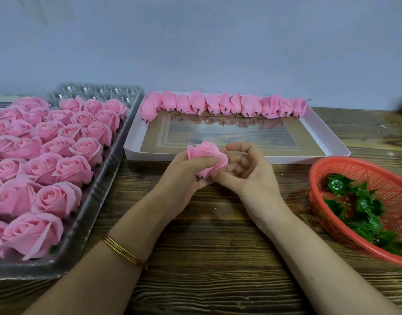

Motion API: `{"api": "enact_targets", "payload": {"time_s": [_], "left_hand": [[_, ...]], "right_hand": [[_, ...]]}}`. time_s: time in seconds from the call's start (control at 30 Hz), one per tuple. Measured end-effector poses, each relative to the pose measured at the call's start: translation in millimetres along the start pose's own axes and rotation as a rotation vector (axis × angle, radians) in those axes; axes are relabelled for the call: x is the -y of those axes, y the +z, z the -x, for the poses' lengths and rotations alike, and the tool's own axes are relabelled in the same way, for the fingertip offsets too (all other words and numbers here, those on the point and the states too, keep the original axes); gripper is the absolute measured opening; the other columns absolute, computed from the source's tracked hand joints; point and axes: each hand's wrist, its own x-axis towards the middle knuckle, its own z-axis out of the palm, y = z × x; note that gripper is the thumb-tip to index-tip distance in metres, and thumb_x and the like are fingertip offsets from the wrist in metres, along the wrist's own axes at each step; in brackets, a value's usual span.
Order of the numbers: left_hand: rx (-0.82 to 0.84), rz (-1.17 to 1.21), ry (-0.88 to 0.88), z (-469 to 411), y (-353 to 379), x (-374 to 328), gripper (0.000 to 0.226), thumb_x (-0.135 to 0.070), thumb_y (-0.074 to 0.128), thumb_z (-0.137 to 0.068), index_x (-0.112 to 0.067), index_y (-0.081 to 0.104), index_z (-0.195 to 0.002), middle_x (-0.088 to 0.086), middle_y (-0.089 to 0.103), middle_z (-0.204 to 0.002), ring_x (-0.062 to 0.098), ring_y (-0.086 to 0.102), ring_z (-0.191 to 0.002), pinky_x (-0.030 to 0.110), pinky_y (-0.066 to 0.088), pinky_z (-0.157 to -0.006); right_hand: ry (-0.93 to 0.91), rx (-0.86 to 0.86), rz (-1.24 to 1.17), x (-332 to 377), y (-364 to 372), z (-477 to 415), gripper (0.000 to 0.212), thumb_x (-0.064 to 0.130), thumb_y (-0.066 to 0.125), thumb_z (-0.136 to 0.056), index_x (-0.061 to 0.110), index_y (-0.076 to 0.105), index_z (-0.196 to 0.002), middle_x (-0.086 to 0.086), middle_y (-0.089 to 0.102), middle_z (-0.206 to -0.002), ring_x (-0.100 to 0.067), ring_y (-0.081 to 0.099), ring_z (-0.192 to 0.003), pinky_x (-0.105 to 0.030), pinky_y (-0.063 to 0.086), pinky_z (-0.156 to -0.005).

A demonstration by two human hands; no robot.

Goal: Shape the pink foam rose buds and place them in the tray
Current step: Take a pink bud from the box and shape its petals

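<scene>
My left hand (184,176) grips a pink foam rose bud (205,155) from below, above the wooden table in front of the white tray (245,159). My right hand (245,171) is beside the bud with curled fingers touching its outer petal on the right. Several shaped pink buds (225,105) lie in a row along the tray's far edge, stems pointing toward me. A clear plastic tray (100,196) on the left holds several open pink roses (56,160).
A red plastic basket (345,164) with green plastic calyx pieces (363,208) stands at the right, partly over the table's near side. The wooden table (206,258) runs to a pale wall behind. A dark object shows at the far right edge.
</scene>
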Motion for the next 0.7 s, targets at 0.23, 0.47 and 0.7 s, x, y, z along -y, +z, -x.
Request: {"api": "enact_targets", "payload": {"time_s": [0.23, 0.47, 0.7], "left_hand": [[0.031, -0.184, 0.042, 0.3, 0.1, 3.4, 0.027, -0.005, 0.061, -0.089, -0.021, 0.079, -0.076, 0.003, 0.075, -0.083, 0.014, 0.072, -0.082, 0.028, 0.058, -0.067], [0.075, -0.331, 0.104, 1.1, -2.0, 2.9, 0.021, -0.028, 0.072, -0.08, -0.008, 0.069, -0.086, 0.009, 0.058, -0.071, 0.016, 0.053, -0.064, 0.023, 0.047, -0.056], [0.214, -0.409, 0.139, 1.7, -7.0, -0.9, 0.011, -0.03, 0.079, -0.071, -0.022, 0.07, -0.071, -0.002, 0.057, -0.059, 0.009, 0.052, -0.056, 0.018, 0.044, -0.051]], "right_hand": [[-0.043, -0.021, 0.065, 0.1, -1.0, 0.7, 0.047, -0.009, 0.077, -0.072, 0.011, 0.055, -0.109, -0.01, 0.068, -0.083, -0.023, 0.059, -0.076, -0.052, 0.053, -0.081], [-0.081, -0.036, 0.044, 1.1, -3.0, -0.8, 0.038, -0.009, 0.074, -0.075, 0.006, 0.055, -0.105, -0.005, 0.069, -0.073, -0.015, 0.058, -0.064, -0.026, 0.051, -0.067], [-0.101, -0.047, 0.012, 3.2, -1.8, 0.6, 0.041, 0.002, 0.08, -0.066, 0.004, 0.059, -0.101, -0.019, 0.071, -0.081, -0.051, 0.061, -0.075, -0.063, 0.051, -0.082]]}}
